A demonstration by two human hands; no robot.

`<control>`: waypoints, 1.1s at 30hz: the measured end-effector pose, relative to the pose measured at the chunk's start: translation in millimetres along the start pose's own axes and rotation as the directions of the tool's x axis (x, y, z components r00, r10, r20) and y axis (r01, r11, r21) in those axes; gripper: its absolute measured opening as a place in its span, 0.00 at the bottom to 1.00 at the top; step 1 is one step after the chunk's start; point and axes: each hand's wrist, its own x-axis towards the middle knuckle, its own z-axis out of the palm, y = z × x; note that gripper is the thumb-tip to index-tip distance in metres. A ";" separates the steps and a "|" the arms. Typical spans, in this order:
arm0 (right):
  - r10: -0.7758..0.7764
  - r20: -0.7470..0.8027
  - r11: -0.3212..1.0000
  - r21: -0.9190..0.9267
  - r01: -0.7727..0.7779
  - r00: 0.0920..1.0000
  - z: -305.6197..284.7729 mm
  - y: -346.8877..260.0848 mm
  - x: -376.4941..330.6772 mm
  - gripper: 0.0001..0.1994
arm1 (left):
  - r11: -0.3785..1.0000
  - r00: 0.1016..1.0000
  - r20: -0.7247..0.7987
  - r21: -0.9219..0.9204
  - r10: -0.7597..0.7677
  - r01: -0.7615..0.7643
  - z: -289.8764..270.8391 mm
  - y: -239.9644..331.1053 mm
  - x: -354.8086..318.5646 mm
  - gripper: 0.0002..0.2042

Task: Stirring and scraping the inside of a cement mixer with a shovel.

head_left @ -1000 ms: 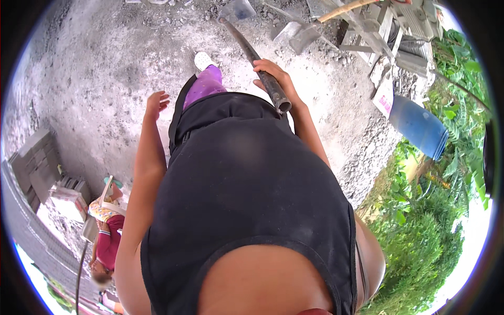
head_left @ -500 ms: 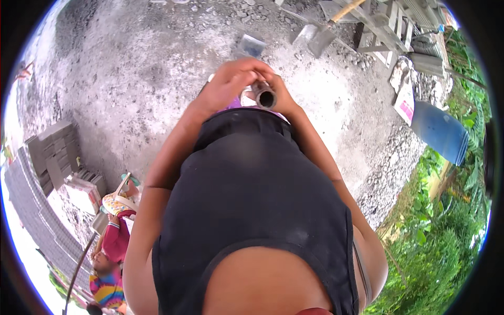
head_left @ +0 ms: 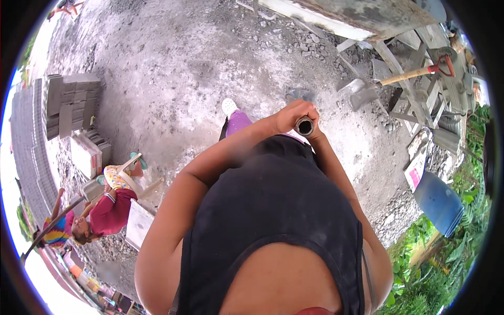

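Both my hands are closed around the shaft of a shovel. Its hollow, round pipe handle (head_left: pixel 304 126) points up toward me at waist height. My left hand (head_left: pixel 290 115) wraps over it from the left. On the other side my right hand (head_left: pixel 316 129) grips the shaft, partly hidden by the pipe and the left hand. Beyond the hands, low over the rough ground, shows the blurred, flat grey blade (head_left: pixel 301 95). Most of the shaft between hands and blade is hidden.
A second shovel (head_left: pixel 362 95) with a wooden shaft and red grip leans by a wooden frame (head_left: pixel 401 68). A large trough (head_left: pixel 362 18) lies at the top. Right: a blue barrel (head_left: pixel 437 202) and plants. Left: stacked grey blocks (head_left: pixel 73 100) and two people, one in a maroon top (head_left: pixel 111 211).
The view has swung, and my hands with the shovel appear further right and lower. The hands sit closer together on the shaft. My white shoe and purple trouser leg now show at the left.
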 end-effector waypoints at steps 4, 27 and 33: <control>0.046 0.272 0.996 -0.081 -0.025 0.961 51.6 -5.1 62.7 0.11 | 0.994 0.996 -0.048 -0.088 -0.074 0.069 -71.1 14.6 -41.3 0.28; 0.461 0.535 0.882 -0.186 -0.433 0.708 268.5 70.1 227.8 0.19 | 0.950 0.764 -0.628 -0.304 -0.150 -0.064 -316.2 36.4 -161.1 0.31; 0.524 0.282 0.850 -0.230 -0.474 0.804 220.1 113.8 264.3 0.08 | 0.737 0.305 -0.691 -0.497 -0.656 0.457 -373.2 -37.0 -235.4 0.25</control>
